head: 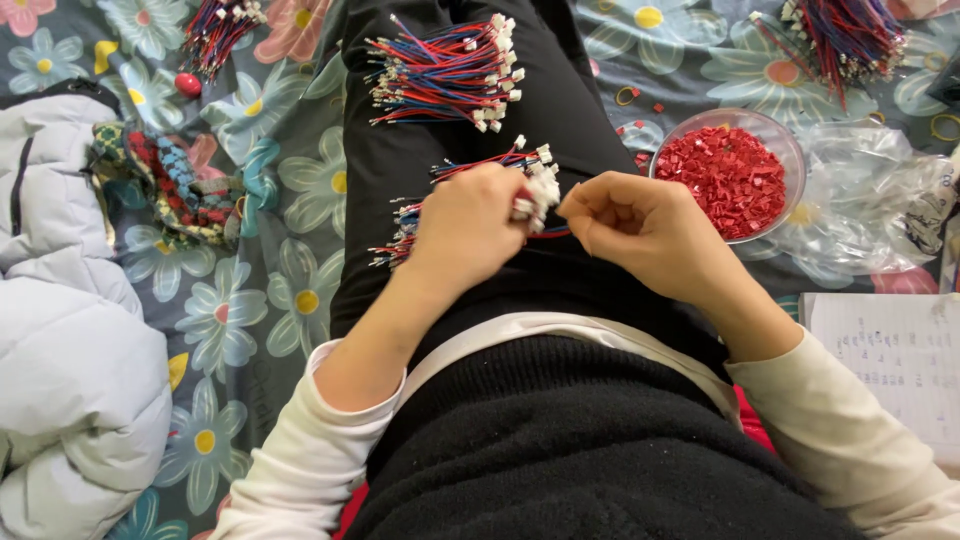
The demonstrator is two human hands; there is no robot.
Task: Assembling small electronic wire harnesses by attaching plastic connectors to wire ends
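Note:
My left hand point(468, 228) grips a bundle of red, blue and black wires point(405, 235) with white plug ends point(540, 190), resting on my black-trousered thigh. My right hand point(640, 232) sits just right of those white ends, fingers curled and pinched together near them; whether it holds a wire or a small part is hidden. A second loose pile of the same wires point(445, 72) lies farther up my leg.
A clear bowl of small red plastic pieces point(730, 175) stands to the right on a flowered cloth point(270, 290), beside crumpled clear plastic point(880, 205). More wire bundles lie at top left point(215, 35) and top right point(835, 35). A white padded jacket point(70, 330) is left, a notebook point(900, 365) right.

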